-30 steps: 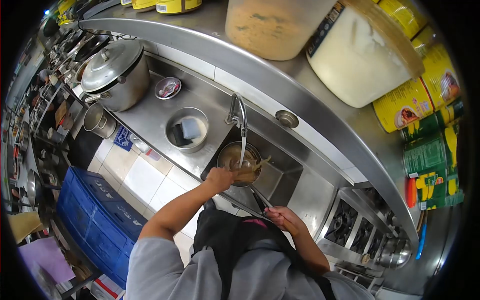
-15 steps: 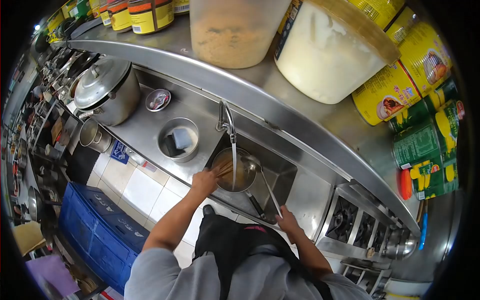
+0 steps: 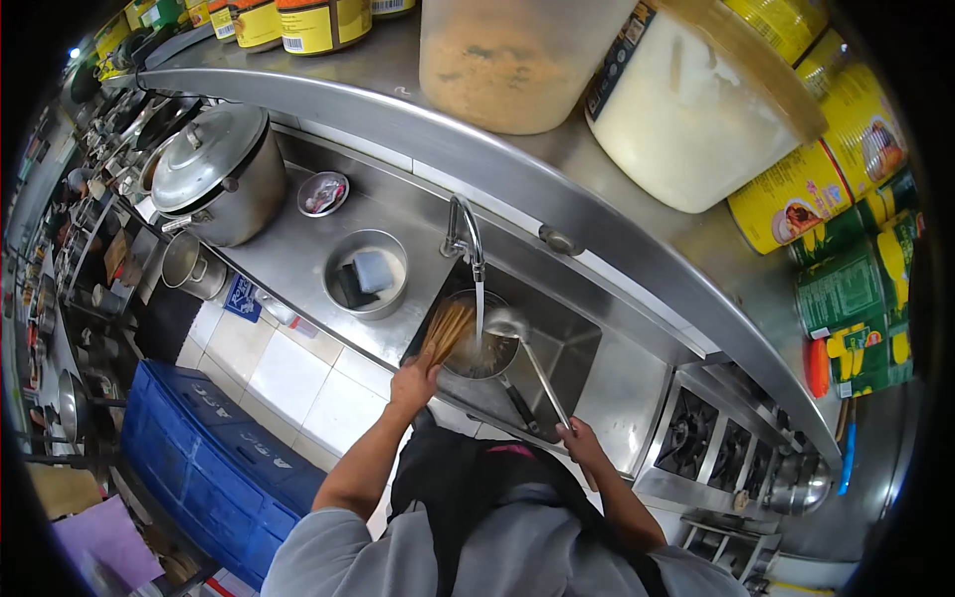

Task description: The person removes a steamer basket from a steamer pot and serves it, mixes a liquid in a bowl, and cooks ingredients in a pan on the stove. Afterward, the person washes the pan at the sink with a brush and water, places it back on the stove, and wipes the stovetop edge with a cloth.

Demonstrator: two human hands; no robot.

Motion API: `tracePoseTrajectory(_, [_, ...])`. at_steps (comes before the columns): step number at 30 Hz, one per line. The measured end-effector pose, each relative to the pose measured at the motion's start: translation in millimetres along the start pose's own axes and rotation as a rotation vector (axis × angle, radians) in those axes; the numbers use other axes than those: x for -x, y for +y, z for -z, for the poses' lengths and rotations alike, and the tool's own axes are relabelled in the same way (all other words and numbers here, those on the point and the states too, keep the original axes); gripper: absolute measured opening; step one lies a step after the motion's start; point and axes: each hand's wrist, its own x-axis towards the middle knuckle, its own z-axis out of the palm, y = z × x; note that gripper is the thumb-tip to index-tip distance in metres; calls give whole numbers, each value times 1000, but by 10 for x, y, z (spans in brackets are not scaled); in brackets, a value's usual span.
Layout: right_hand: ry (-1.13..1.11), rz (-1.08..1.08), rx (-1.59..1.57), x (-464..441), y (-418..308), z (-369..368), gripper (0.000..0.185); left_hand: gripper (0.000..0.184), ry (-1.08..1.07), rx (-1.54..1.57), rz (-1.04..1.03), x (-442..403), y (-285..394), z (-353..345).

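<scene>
My left hand [image 3: 414, 383] is closed around a bamboo wok brush [image 3: 451, 330], its bristles fanned over the left side of a round metal pan. That pan [image 3: 478, 376] sits in the steel sink [image 3: 575, 373], with its dark handle [image 3: 519, 406] pointing toward me. Water runs from the tap [image 3: 475, 239] into the pan. My right hand [image 3: 583, 443] grips the long handle of a ladle [image 3: 542, 376]. The ladle's bowl rests at or just over the pan's right rim; contact there is unclear.
On the counter left of the sink stand a metal bowl [image 3: 341, 269] holding sponges, a small dish [image 3: 305, 195] and a large lidded pot [image 3: 249, 204]. A shelf [image 3: 398, 92] with tubs and cans overhangs the sink. Blue crates [image 3: 189, 448] are at left, burners [image 3: 686, 433] at right.
My left hand has drawn the brush up and to the left, so more of its bristles show. The ladle has stayed near the pan's right rim. My view has shifted slightly.
</scene>
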Motion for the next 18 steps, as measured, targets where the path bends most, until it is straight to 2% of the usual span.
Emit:
tracePoseTrajectory(1, [2, 0, 1, -45, 2, 41, 31, 61, 19, 36, -49, 75, 98, 127])
tracePoseTrajectory(3, [106, 208, 176, -103, 38, 93, 30, 62, 58, 71, -128, 193, 310, 164])
tracePoseTrajectory(4, [111, 204, 170, -73, -72, 65, 30, 63, 106, 105, -206, 222, 405, 133])
tracePoseTrajectory(5, [28, 102, 46, 2, -276, 11, 30, 62, 122, 86, -253, 224, 445, 22])
tracePoseTrajectory(7, [-101, -39, -116, 107, -456, -82, 29, 62, 93, 64, -206, 124, 338, -150])
tracePoseTrajectory(8, [-102, -35, -112, 97, -439, -82, 29, 61, 69, 44, -162, 34, 272, -250])
tracePoseTrajectory(9, [-124, -104, -204, 106, -376, -75, 31, 57, 164, 47, -176, -64, 143, -295])
tracePoseTrajectory(10, [-142, -172, -297, 120, -331, -52, 33, 57, 166, 52, -182, -117, 45, -219])
tracePoseTrajectory(12, [-123, -195, -312, 187, -298, 25, 33, 54, 61, 10, -104, -195, -52, 56])
tracePoseTrajectory(14, [117, -18, 99, 127, -22, 56, 34, 49, 74, 56, -164, -193, 143, 508])
tracePoseTrajectory(15, [337, 329, 484, 92, 138, 78, 34, 48, 10, 48, -247, -238, 237, 714])
tracePoseTrajectory(17, [352, 299, 581, 196, 40, 117, 32, 44, -116, 68, -376, -472, 269, 854])
tracePoseTrajectory(18, [364, 272, 680, 261, -66, 135, 31, 44, -116, 68, -369, -615, 240, 846])
